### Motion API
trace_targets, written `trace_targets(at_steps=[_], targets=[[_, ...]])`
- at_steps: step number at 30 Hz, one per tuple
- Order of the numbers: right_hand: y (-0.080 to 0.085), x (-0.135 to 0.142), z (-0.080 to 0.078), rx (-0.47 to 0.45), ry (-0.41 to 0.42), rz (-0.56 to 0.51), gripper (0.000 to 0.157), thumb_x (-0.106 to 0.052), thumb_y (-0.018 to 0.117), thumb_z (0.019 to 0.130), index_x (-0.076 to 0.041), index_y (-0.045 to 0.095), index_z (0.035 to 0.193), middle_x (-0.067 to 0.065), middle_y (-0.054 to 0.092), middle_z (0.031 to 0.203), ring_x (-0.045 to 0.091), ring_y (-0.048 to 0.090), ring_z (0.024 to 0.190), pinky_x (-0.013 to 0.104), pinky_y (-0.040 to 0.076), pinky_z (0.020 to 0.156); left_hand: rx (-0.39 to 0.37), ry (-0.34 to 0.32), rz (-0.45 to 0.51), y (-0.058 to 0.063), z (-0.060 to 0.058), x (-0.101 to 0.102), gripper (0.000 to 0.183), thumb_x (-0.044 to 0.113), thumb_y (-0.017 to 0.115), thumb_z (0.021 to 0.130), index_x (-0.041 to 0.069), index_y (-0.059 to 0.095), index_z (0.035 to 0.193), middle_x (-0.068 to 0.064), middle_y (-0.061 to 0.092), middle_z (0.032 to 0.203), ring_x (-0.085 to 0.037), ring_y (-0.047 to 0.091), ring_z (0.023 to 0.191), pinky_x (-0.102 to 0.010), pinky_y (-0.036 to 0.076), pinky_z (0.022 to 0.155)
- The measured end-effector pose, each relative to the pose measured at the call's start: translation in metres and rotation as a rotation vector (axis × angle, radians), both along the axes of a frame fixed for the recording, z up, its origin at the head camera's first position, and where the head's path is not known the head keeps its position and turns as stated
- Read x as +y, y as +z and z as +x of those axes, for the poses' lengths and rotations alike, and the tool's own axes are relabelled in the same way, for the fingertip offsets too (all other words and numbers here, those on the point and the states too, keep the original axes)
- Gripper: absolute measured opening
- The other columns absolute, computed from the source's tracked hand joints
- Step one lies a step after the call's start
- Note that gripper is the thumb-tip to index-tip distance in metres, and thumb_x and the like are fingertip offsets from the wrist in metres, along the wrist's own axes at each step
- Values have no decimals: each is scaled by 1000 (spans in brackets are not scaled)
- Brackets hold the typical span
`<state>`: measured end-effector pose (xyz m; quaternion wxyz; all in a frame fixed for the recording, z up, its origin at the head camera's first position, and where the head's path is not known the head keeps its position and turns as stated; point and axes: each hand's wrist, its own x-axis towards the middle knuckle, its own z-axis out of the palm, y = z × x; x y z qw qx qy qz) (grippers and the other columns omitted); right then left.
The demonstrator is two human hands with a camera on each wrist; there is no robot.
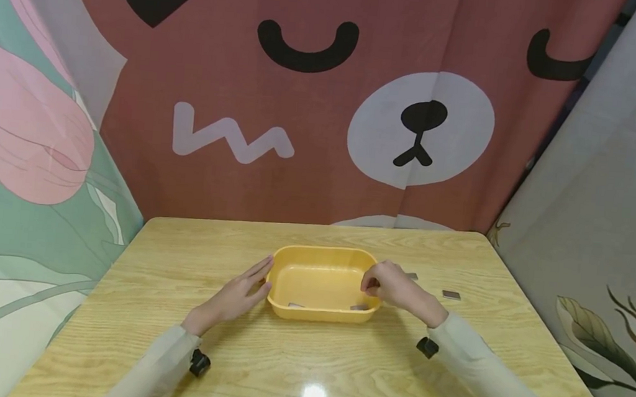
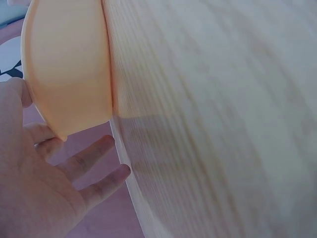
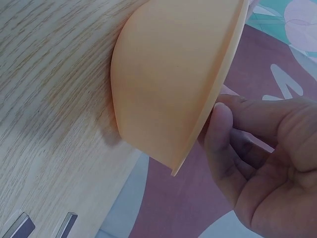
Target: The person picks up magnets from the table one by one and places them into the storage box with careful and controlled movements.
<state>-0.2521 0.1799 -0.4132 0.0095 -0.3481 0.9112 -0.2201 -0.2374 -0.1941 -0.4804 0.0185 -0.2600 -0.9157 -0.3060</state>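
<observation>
A yellow plastic basin sits on the table, with small flat dark-and-silver pieces inside it: one piece near the front right and another near the front left. My left hand touches the basin's left end, its fingers spread and mostly straight. Over the right rim reaches my right hand, fingers curled and thumb tip close to the index finger. In the right wrist view the rim partly covers those fingertips, so whether they pinch anything cannot be seen.
Two similar flat pieces lie on the wooden table right of the basin: one piece farther right, and one just behind my right hand. A curtain with a bear print hangs behind the table's far edge.
</observation>
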Motion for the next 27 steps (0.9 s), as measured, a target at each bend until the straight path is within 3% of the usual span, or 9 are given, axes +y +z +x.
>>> trace_targets(at_steps=[11, 27], targets=[[-2, 3, -2, 2, -2, 3, 12, 7, 72, 86, -3, 77, 89, 1, 71, 83, 12, 64, 73, 27, 56, 66, -51, 4, 18, 0, 0, 1, 62, 33, 47, 106, 15, 20, 159, 11, 10, 163, -21, 22, 146, -48, 28, 114], [-2, 7, -4, 16, -17, -2, 11, 6, 73, 86, -3, 77, 89, 2, 71, 83, 13, 65, 74, 26, 56, 65, -40, 10, 4, 0, 0, 1, 62, 32, 47, 106, 14, 21, 159, 11, 10, 163, -21, 21, 146, -48, 28, 115]])
